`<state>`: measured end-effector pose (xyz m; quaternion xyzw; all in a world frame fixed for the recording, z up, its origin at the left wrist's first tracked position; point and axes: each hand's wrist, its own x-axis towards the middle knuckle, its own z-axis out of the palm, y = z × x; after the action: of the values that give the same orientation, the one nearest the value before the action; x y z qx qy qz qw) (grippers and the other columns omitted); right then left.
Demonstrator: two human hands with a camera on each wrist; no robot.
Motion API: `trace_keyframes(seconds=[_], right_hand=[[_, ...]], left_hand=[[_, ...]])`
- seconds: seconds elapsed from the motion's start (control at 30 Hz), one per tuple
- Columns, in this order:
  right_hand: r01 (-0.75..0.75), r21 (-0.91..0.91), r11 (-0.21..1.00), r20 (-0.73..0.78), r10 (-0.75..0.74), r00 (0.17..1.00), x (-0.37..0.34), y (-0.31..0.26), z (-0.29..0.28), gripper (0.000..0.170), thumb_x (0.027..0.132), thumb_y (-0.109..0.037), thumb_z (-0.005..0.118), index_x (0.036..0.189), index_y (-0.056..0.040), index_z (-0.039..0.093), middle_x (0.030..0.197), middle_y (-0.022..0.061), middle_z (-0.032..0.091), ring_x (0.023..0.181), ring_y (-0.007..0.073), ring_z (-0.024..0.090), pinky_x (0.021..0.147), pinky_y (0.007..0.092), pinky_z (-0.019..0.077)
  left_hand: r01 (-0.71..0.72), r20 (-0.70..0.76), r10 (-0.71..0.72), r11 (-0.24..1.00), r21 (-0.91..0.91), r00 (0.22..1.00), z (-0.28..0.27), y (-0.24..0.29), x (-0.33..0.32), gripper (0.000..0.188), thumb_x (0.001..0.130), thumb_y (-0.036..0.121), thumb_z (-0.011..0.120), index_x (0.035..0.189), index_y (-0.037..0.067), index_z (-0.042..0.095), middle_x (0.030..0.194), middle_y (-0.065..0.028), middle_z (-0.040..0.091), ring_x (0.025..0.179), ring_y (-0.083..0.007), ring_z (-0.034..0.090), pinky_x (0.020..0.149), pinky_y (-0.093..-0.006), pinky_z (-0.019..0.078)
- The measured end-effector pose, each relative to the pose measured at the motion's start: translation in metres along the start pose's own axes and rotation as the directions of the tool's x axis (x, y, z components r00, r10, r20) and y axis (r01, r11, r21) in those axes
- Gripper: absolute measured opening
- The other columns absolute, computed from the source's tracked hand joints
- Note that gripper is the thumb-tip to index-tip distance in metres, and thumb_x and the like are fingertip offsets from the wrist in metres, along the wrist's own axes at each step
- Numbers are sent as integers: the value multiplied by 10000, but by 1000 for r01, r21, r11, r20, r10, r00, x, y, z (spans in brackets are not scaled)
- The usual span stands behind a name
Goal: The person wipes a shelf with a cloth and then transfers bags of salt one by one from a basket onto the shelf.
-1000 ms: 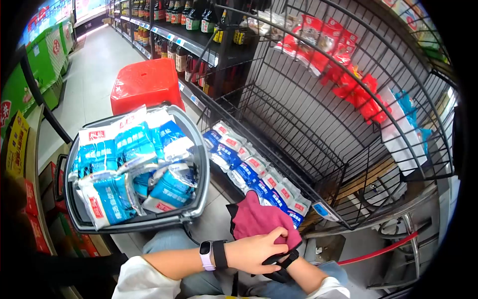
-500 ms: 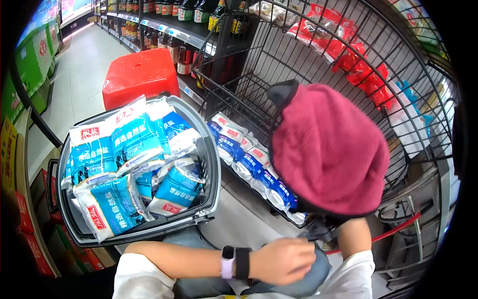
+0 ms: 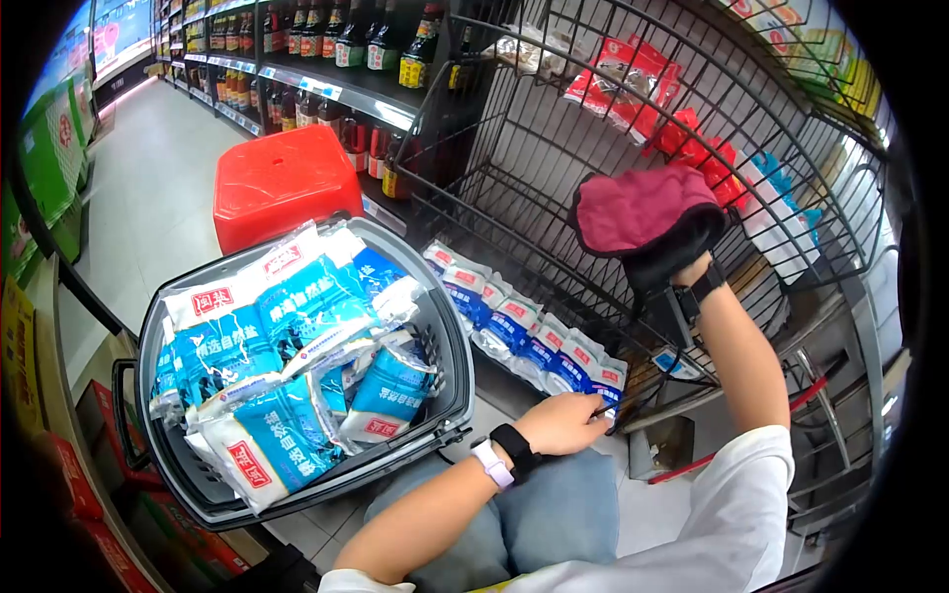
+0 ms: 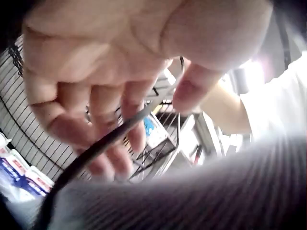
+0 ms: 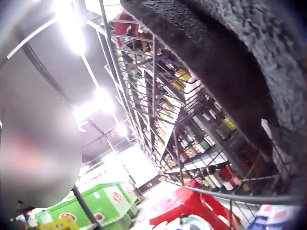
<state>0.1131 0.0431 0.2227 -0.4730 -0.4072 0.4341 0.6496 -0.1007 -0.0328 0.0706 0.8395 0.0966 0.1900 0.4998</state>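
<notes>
A maroon cloth mitt (image 3: pixel 643 210) with black edges covers my right hand (image 3: pixel 690 273); only the wrist end shows, and the fingers are hidden inside. It is raised in front of the black wire rack (image 3: pixel 554 237); in the right wrist view its dark fuzzy underside (image 5: pixel 225 67) fills the upper right. My left hand (image 3: pixel 561 425) is low over my knees, near the front end of a row of blue and white salt bags (image 3: pixel 514 321). In the left wrist view its fingers (image 4: pixel 105 110) bend loosely, with a thin dark cord (image 4: pixel 91 153) crossing in front of them.
To my left stands a grey basket (image 3: pixel 461 346) heaped with turquoise and white salt bags (image 3: pixel 237 346). Behind it is a red stool (image 3: pixel 287 178). Shelves of bottles (image 3: pixel 351 44) line the aisle. Red packets (image 3: pixel 628 84) lie in the wire rack; a metal frame stands at the right.
My left hand has let go of the mitt's cuff and moved away from it. The right hand, in the mitt, has lifted and reached out towards the rack. The head view has shifted somewhat.
</notes>
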Motion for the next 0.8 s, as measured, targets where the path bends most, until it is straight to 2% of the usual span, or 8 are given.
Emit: trace_keyframes(seconds=[0.1, 0.33, 0.53, 0.6, 0.63, 0.7, 0.73, 0.8], right_hand=[[-8, -28, 1000, 32, 9, 999, 6, -4, 14, 186, 881, -251, 455, 905, -83, 533, 903, 89, 567, 859, 233, 549, 799, 353, 449], [-79, -56, 995, 214, 89, 973, 37, 20, 45, 166, 873, -235, 468, 869, -88, 544, 873, 84, 573, 838, 233, 552, 785, 348, 449], [-90, -6, 996, 405, 85, 910, 130, 58, 54, 152, 865, -222, 479, 839, -92, 553, 847, 81, 579, 819, 234, 554, 773, 344, 449], [-143, 0, 990, 551, 119, 826, 200, 80, 33, 224, 864, -303, 486, 849, -96, 570, 839, 63, 603, 809, 217, 575, 781, 361, 460], [57, -51, 997, 455, -27, 890, 209, 81, 40, 218, 870, -295, 481, 838, -98, 569, 820, 61, 601, 802, 212, 577, 772, 352, 462], [108, -23, 994, 305, -96, 947, 224, 79, 53, 195, 879, -266, 471, 837, -101, 565, 812, 57, 601, 794, 197, 577, 751, 331, 466], [-26, 80, 996, 262, 4, 965, 231, 71, 58, 176, 882, -247, 468, 849, -102, 562, 822, 53, 601, 794, 186, 575, 740, 318, 468], [262, -89, 961, 495, -186, 849, 275, 81, 35, 220, 886, -294, 466, 959, -106, 553, 915, 46, 599, 892, 182, 557, 818, 334, 453]], left_hand=[[-27, -77, 53, 953, 302, 996, 11, 2, -11, 361, 796, 242, 537, 1030, -30, 499, 895, -217, 554, 831, -376, 531, 738, -419, 442], [144, -415, 18, 924, 355, 910, -9, 34, -30, 464, 740, 197, 601, 1073, -77, 429, 961, -189, 479, 828, -341, 502, 694, -419, 441], [96, -259, 2, 926, 366, 966, -16, 35, -43, 383, 763, 211, 587, 1038, -20, 454, 1001, -164, 469, 855, -324, 495, 696, -410, 433], [46, -207, 57, 886, 461, 977, -10, 25, -50, 354, 765, 226, 586, 1011, -5, 478, 1062, -156, 469, 894, -326, 495, 707, -400, 435], [54, -171, 27, 890, 452, 985, -10, 24, -53, 359, 774, 253, 590, 1008, -2, 493, 1131, -252, 445, 928, -392, 500, 759, -428, 438], [85, -217, 23, 876, 475, 976, -14, 25, -61, 397, 765, 274, 594, 1042, 9, 494, 1084, -216, 462, 918, -366, 497, 704, -414, 447], [114, -264, 22, 865, 489, 964, -14, 26, -63, 435, 756, 296, 598, 1076, 19, 495, 1036, -181, 480, 907, -341, 493, 649, -399, 455], [156, -258, -22, 846, 510, 966, -13, 24, -61, 480, 772, 325, 585, 1122, 16, 477, 1097, -202, 469, 937, -354, 487, 643, -408, 463]])
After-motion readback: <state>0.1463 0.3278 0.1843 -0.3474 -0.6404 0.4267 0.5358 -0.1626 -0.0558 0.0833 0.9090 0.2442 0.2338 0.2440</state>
